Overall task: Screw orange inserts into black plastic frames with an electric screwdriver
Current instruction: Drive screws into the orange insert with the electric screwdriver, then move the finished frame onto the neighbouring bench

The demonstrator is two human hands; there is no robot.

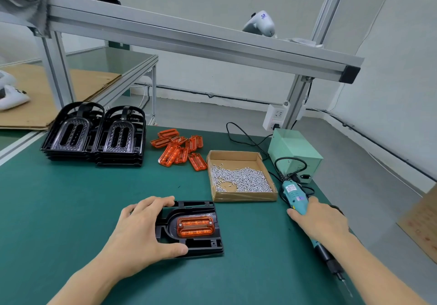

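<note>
In the head view, a black frame (pixel 189 229) with an orange insert (pixel 195 226) seated in it is being gripped at its left side by the left hand (pixel 142 231), near the tabletop's (pixel 71 198) front edge. The electric screwdriver (pixel 305 214), lying by the right edge, is being clasped by the right hand (pixel 319 222). Loose inserts (pixel 181 149) and stacked frames (pixel 94 136) are lying toward the far edge.

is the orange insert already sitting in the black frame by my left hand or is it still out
In. The orange insert sits seated in the recess of the black frame, with screw heads visible at its two top corners.
</note>
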